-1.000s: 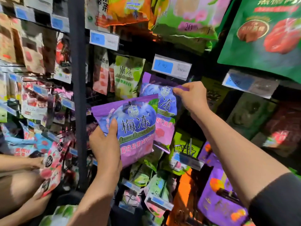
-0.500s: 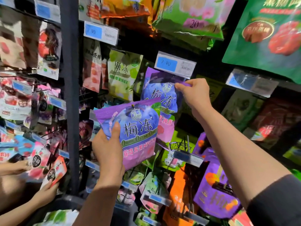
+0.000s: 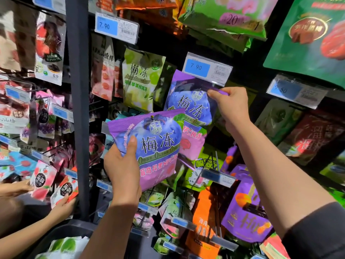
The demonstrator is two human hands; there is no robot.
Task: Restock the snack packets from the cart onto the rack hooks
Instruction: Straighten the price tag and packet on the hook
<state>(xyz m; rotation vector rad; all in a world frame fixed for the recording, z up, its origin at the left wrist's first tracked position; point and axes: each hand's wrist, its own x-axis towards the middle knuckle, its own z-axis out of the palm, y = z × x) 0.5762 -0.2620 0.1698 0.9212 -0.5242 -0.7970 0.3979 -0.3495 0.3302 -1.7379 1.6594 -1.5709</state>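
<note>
The right hand [image 3: 230,107] pinches the top of a shiny purple plastic snack packet [image 3: 188,113] at its rack hook under the blue price tag [image 3: 207,69], to hang it, while the left hand [image 3: 123,165] grips a matching purple packet [image 3: 156,146] lower down, ready next.

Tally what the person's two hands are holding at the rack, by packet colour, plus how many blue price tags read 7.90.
Purple packets held: 2, one in the left hand at, one pinched by the right hand at
Tags reading 7.90: 2, at and
Total: 4
</note>
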